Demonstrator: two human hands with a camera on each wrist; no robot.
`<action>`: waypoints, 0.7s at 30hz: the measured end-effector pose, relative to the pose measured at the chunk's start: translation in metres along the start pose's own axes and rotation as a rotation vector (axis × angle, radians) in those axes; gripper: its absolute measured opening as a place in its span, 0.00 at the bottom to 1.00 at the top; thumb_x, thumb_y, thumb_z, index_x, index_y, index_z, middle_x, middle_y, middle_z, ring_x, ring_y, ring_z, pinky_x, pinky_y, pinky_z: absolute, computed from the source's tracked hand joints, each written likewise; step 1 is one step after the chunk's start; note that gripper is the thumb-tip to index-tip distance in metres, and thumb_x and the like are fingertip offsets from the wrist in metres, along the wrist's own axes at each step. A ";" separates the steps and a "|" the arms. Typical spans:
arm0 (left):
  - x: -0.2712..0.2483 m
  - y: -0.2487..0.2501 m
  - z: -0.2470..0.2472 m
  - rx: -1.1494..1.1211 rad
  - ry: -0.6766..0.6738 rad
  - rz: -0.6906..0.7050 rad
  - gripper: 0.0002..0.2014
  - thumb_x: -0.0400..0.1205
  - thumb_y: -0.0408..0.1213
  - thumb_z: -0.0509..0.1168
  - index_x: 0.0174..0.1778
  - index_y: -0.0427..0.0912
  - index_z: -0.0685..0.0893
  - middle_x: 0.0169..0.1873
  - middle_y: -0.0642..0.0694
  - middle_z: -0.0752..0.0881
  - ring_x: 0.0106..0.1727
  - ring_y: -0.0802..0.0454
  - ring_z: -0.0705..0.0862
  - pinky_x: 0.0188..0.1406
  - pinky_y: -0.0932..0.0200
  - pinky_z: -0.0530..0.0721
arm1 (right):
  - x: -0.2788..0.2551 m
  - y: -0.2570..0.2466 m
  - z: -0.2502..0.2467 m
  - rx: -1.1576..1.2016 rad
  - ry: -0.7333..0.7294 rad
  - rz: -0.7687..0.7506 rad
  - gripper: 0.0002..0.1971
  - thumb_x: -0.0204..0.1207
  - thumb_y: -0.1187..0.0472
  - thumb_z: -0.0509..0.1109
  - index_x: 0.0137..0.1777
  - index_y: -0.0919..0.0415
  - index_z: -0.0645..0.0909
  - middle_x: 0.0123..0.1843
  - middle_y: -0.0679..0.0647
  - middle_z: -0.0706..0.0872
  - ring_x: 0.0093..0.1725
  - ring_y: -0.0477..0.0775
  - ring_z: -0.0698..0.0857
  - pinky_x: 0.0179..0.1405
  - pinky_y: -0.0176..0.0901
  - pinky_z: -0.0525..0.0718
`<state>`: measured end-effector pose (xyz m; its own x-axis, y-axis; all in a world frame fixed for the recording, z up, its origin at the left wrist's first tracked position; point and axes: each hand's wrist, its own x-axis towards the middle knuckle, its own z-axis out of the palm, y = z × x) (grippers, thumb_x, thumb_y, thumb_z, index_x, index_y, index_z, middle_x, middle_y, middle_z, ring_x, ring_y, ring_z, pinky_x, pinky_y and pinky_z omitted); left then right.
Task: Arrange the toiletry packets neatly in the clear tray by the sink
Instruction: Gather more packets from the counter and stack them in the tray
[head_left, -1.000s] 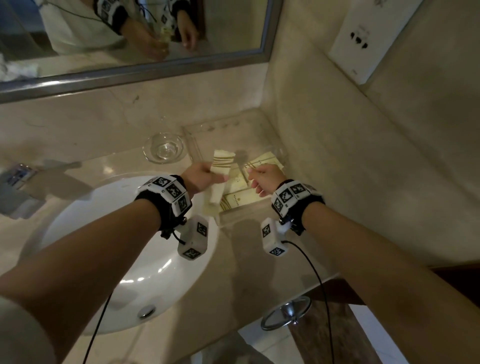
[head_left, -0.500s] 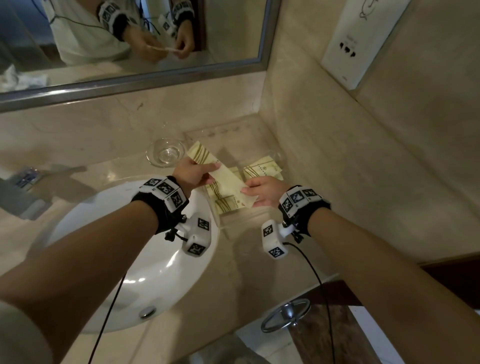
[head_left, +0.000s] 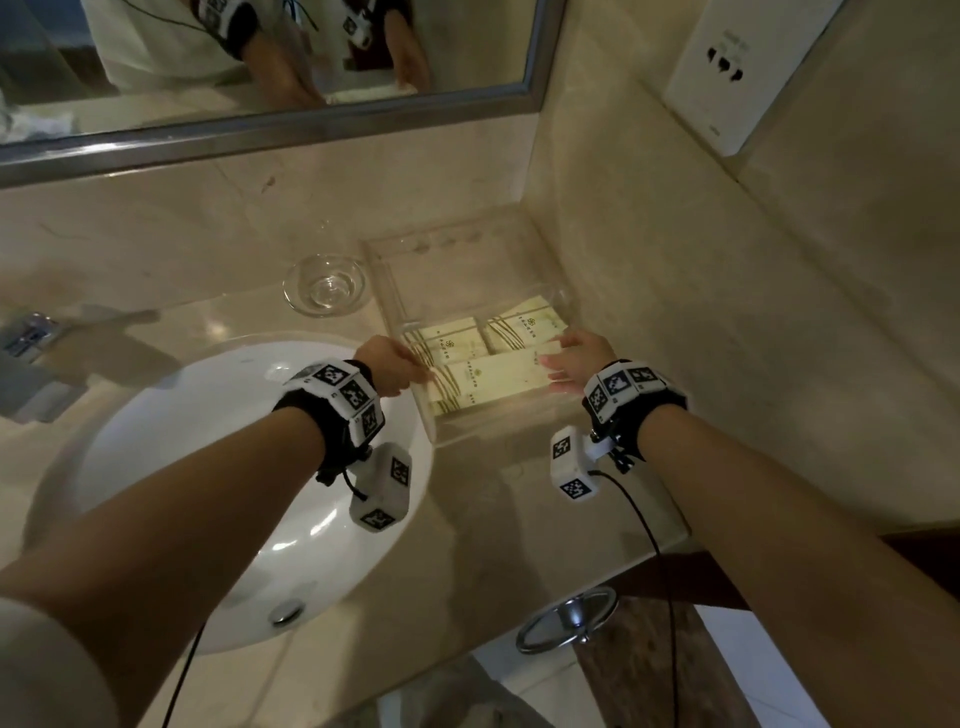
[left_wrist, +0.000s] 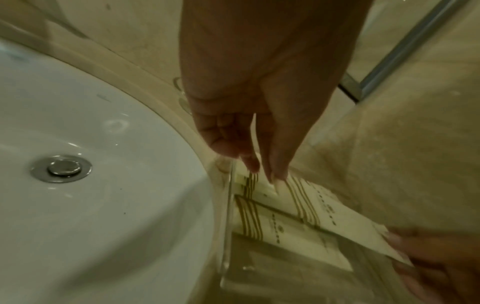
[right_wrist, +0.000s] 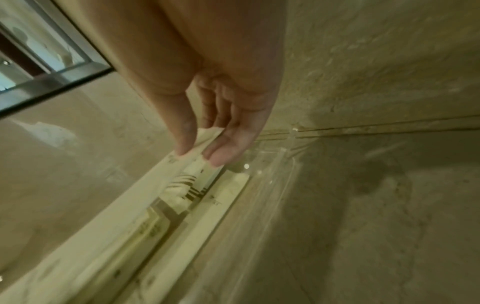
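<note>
A clear tray (head_left: 396, 291) sits in the counter's right corner against the wall. Two cream packets with brown stripes lie side by side in it, one on the left (head_left: 451, 340) and one on the right (head_left: 524, 325). A long packet (head_left: 488, 383) lies crosswise over the tray's near end. My left hand (head_left: 421, 371) pinches its striped left end, and my right hand (head_left: 550, 371) pinches its right end. The left wrist view shows my left hand (left_wrist: 265, 172) on the long packet (left_wrist: 324, 218) beside the tray's wall (left_wrist: 228, 216). In the right wrist view my right hand (right_wrist: 197, 153) grips the packet's (right_wrist: 85, 232) end.
A small glass dish (head_left: 324, 285) stands just left of the tray. The white sink basin (head_left: 208, 467) fills the left, with a faucet (head_left: 31, 358) at its far left. The marble wall (head_left: 727, 312) runs close along the tray's right side. A towel ring (head_left: 571, 618) hangs below the counter's front edge.
The long packet came down from a tilt above the tray and now lies flat across its near end. Both hands moved apart to its two ends and sank lower.
</note>
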<state>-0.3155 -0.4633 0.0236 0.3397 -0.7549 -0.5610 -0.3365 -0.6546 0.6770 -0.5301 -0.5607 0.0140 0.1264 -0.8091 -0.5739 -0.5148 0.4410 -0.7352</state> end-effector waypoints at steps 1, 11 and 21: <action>0.001 0.000 0.004 0.077 -0.008 0.007 0.08 0.73 0.33 0.73 0.42 0.32 0.87 0.37 0.40 0.84 0.39 0.47 0.81 0.37 0.60 0.79 | 0.004 0.002 0.001 -0.041 0.040 -0.008 0.12 0.75 0.70 0.71 0.53 0.61 0.71 0.51 0.60 0.79 0.32 0.49 0.79 0.32 0.41 0.86; 0.020 0.001 0.030 0.608 0.209 -0.046 0.25 0.79 0.43 0.66 0.69 0.34 0.73 0.67 0.37 0.72 0.70 0.38 0.70 0.70 0.45 0.73 | 0.029 0.010 0.018 -0.478 0.122 0.033 0.22 0.74 0.61 0.74 0.63 0.74 0.77 0.63 0.68 0.84 0.61 0.66 0.85 0.63 0.56 0.83; 0.032 -0.018 0.038 0.817 0.175 -0.004 0.19 0.79 0.48 0.63 0.64 0.44 0.80 0.64 0.41 0.76 0.67 0.41 0.71 0.66 0.45 0.69 | 0.036 0.018 0.027 -0.609 0.183 -0.039 0.16 0.78 0.66 0.67 0.63 0.74 0.80 0.64 0.66 0.84 0.64 0.64 0.83 0.62 0.50 0.81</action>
<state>-0.3322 -0.4771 -0.0242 0.4515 -0.7792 -0.4348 -0.8429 -0.5323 0.0787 -0.5123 -0.5717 -0.0300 0.0357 -0.8974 -0.4399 -0.9093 0.1534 -0.3868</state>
